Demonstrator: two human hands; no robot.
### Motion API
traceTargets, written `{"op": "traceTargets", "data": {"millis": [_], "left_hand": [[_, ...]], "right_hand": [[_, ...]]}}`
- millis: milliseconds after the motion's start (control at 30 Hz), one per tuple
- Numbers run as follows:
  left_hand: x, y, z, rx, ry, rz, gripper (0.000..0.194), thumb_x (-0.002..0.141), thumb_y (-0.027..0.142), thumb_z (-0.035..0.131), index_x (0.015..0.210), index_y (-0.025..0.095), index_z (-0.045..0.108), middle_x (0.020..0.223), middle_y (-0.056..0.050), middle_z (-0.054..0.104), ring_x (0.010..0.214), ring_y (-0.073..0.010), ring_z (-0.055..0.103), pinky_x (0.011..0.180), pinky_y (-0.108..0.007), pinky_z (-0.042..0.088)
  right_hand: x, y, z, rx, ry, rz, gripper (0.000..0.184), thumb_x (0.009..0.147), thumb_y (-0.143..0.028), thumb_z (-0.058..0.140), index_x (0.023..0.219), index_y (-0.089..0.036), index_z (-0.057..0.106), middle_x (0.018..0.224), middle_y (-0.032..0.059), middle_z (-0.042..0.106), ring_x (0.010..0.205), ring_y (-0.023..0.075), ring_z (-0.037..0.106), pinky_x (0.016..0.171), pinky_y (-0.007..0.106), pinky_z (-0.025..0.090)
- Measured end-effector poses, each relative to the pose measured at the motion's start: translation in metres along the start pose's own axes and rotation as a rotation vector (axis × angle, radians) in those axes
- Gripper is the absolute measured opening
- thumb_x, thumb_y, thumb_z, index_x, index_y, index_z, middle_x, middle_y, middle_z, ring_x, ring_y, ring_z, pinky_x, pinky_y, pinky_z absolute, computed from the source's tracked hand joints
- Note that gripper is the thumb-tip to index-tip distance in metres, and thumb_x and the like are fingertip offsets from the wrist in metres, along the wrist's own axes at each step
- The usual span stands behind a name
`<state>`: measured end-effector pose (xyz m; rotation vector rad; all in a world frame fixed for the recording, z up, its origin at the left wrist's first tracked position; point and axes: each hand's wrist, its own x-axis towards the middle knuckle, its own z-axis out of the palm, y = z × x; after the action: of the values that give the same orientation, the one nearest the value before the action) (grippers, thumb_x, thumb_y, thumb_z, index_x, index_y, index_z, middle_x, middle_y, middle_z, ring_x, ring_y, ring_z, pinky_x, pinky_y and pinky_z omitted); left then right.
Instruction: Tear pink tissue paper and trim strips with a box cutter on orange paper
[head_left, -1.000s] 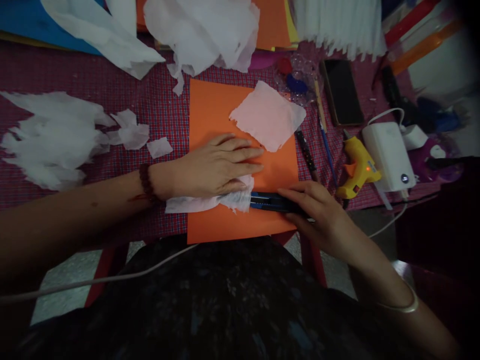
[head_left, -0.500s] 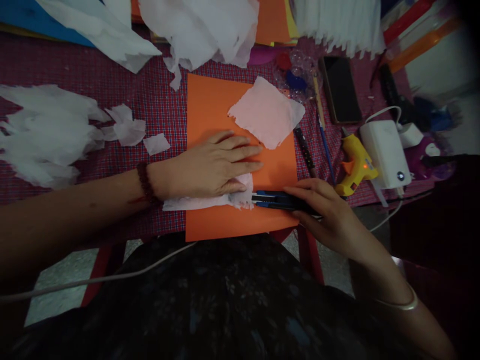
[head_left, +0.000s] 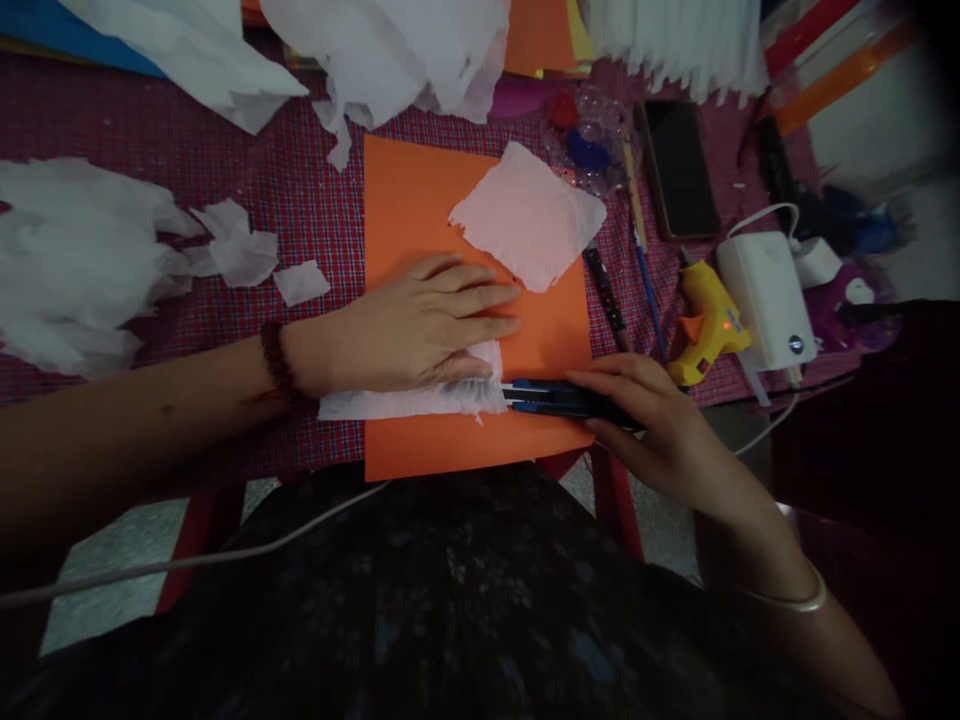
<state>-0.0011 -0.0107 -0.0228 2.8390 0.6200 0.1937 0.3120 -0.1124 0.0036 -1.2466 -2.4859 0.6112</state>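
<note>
My left hand (head_left: 420, 325) lies flat with fingers stretched over an orange sheet of paper (head_left: 420, 220), pressing on a folded strip of thin white paper (head_left: 405, 402). Part of that strip is hidden beneath the palm. From the right, my right hand (head_left: 652, 415) grips a blue and black box cutter (head_left: 551, 397), whose blade end meets the strip's right end. Farther up the orange sheet rests a torn, roughly diamond-shaped piece of white tissue (head_left: 529, 215).
Torn white tissue (head_left: 82, 260) is heaped at the left, beside a small square scrap (head_left: 301, 283). To the right are a phone (head_left: 679, 170), a paintbrush (head_left: 645, 270), a yellow glue gun (head_left: 709, 320) and a white box (head_left: 765, 300) with a cable. More tissue (head_left: 405, 60) lies at the back.
The strip's right end by the blade now looks flatter, with a small torn bit sticking out below its edge. Both hands keep nearly the same place; the whole view has shifted slightly.
</note>
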Motion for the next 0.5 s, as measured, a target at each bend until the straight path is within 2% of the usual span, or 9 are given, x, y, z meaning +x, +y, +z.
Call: {"op": "traceTargets", "data": {"millis": [133,267,500], "left_hand": [[0.000,-0.002,0.001,-0.027,0.000,0.004,0.064,0.111,0.056,0.025,0.156,0.019,0.053,0.168,-0.010,0.045,0.155,-0.0337,0.037,0.125,-0.054,0.028],[0.001,-0.002,0.002,-0.055,0.002,-0.010,0.061,0.112,0.052,0.025,0.155,0.021,0.054,0.168,-0.008,0.044,0.154,-0.0317,0.037,0.127,-0.054,0.026],[0.001,-0.001,0.003,-0.045,0.021,-0.018,0.056,0.112,0.049,0.030,0.154,0.021,0.056,0.167,-0.009,0.047,0.154,-0.0325,0.039,0.126,-0.055,0.028]], "right_hand": [[0.003,-0.005,0.007,-0.004,0.024,-0.021,0.047,0.098,-0.015,0.061,0.143,-0.027,0.058,0.125,0.0116,0.067,0.115,0.0298,0.067,0.098,0.049,0.058],[0.004,-0.008,0.012,0.003,0.056,-0.008,0.046,0.096,-0.013,0.062,0.139,-0.027,0.059,0.123,0.0108,0.068,0.116,0.0307,0.066,0.099,0.050,0.057],[0.007,-0.012,0.011,0.056,0.020,-0.015,0.042,0.097,-0.013,0.062,0.137,-0.025,0.058,0.124,0.0118,0.066,0.117,0.0297,0.065,0.098,0.047,0.057]]}}
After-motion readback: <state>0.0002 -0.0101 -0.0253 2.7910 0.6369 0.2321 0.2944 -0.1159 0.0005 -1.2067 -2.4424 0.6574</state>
